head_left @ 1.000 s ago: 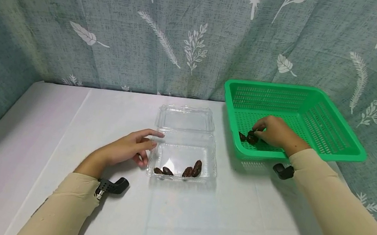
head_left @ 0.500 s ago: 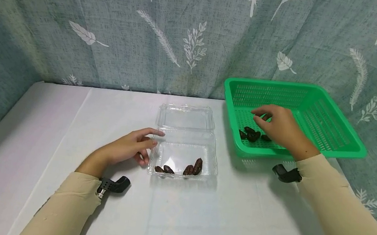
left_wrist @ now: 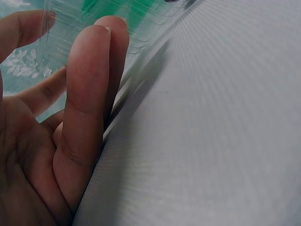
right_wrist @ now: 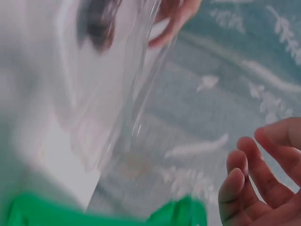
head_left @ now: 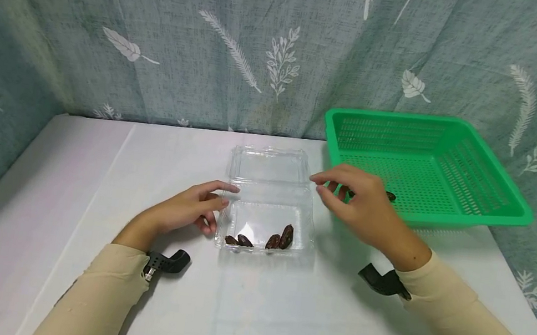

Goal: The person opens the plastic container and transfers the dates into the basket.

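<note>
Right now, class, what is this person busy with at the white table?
A person in beige sleeves works at a white table. The left hand rests its fingers against the left side of an open clear plastic clamshell box, which holds four dark brown dates along its near edge. The right hand hovers between the box and a green plastic mesh basket; whether it holds anything cannot be told. At least one more date lies in the basket.

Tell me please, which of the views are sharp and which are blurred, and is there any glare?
Head view: sharp, evenly lit, soft shadows under the right hand and green basket. Left wrist view: the fingers fill the frame, slightly soft. Right wrist view: strongly blurred; the clear plastic box smears, with faint glare on its edge.
</note>
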`<state>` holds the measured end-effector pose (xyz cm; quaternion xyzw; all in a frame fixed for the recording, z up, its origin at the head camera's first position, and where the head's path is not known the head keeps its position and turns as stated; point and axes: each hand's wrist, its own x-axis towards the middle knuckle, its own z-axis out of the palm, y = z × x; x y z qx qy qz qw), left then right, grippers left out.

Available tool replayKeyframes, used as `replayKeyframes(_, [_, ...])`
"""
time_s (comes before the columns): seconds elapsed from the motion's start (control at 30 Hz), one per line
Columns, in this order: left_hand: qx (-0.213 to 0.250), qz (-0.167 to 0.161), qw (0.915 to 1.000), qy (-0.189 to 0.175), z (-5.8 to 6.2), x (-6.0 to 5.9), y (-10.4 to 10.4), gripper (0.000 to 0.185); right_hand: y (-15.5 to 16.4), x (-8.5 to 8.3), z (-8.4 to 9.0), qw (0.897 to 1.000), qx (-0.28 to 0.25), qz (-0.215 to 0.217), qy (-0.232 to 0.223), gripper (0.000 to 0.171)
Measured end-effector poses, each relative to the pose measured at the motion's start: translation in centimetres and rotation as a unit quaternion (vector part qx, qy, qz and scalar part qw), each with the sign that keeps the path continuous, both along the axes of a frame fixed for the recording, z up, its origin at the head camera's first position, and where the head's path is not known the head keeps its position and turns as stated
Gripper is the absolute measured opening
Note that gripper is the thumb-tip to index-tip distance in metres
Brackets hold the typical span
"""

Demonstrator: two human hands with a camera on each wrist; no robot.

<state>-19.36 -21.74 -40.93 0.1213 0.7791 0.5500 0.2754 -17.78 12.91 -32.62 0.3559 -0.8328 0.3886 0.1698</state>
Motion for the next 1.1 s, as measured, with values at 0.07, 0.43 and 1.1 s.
replayKeyframes(0.07, [0.0, -0.001, 1.0, -0.002, 0.0, -0.1, -0.1, 0.046, -1.0, 0.5, -0.2, 1.0, 0.004, 0.02, -0.012, 0.02])
replayKeyframes(0.43, [0.004, 0.0, 1.0, -0.003, 0.1, -0.2, -0.2, 0.047, -5.8, 0.5, -2.4, 0.986, 0.024, 0.079, -0.145, 0.017])
replayKeyframes(1.1, [0.01, 0.001, 0.9999, -0.009, 0.2, -0.1, -0.1, 0.045, -9.7, -1.4, -5.6, 0.954, 0.093, 0.128, -0.256, 0.021])
